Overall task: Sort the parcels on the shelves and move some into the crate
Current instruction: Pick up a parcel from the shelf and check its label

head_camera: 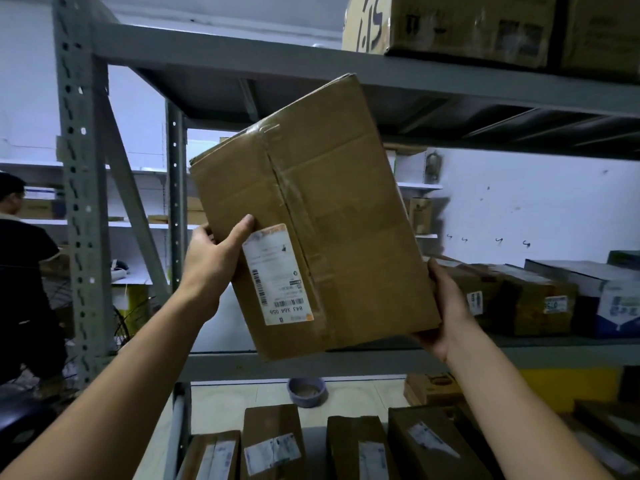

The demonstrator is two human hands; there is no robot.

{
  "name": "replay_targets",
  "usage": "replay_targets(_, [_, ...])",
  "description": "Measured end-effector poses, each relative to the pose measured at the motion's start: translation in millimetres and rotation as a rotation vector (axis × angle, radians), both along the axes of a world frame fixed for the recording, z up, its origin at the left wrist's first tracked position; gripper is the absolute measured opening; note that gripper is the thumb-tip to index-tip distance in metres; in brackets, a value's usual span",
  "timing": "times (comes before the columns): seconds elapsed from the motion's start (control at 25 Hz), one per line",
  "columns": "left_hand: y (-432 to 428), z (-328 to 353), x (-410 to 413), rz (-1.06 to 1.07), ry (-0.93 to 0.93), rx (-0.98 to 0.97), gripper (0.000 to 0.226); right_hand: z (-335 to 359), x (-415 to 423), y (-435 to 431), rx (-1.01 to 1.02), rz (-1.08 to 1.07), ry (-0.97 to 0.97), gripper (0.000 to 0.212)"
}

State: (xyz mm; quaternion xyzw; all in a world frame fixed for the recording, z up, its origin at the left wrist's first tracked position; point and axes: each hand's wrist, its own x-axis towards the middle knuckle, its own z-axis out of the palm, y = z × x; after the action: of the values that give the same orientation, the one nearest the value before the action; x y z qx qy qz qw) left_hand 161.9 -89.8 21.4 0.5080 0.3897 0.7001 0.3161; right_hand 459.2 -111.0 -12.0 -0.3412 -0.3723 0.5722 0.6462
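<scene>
A large brown cardboard parcel [329,209] with taped seams and a white shipping label hangs tilted in the air in front of the grey metal shelving [221,53]. My left hand [211,258] grips its left edge, thumb on the front face beside the label. My right hand [446,306] holds its lower right corner from beneath. More parcels [519,299] lie on the middle shelf to the right, and several labelled parcels [273,441] lie on the shelf below. No crate is visible.
Large cartons [467,26] sit on the top shelf at the right. A small blue bowl [306,391] rests on the floor behind the lower shelf. Another person [24,271] stands at the far left beside the shelf upright [79,202].
</scene>
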Motion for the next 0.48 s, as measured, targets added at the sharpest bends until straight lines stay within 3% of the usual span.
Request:
replay_targets(0.28, [0.9, 2.9, -22.4, 0.097, -0.042, -0.028, 0.11, -13.2, -27.0, 9.7, 0.111, -0.057, -0.173, 0.055])
replay_targets(0.32, [-0.1, 4.5, -26.4, 0.112, -0.051, -0.036, 0.107, -13.9, -30.7, 11.7, 0.106, -0.039, -0.166, 0.054])
replay_targets(0.44, [0.9, 10.2, -41.6, 0.161, -0.024, 0.006, 0.056, -13.4, -47.6, 18.2, 0.106, 0.013, -0.129, 0.052])
replay_targets(0.48, [3.4, 11.2, -47.4, 0.178, 0.002, 0.028, 0.049, -12.7, -54.0, 20.4, 0.111, 0.027, -0.113, 0.051])
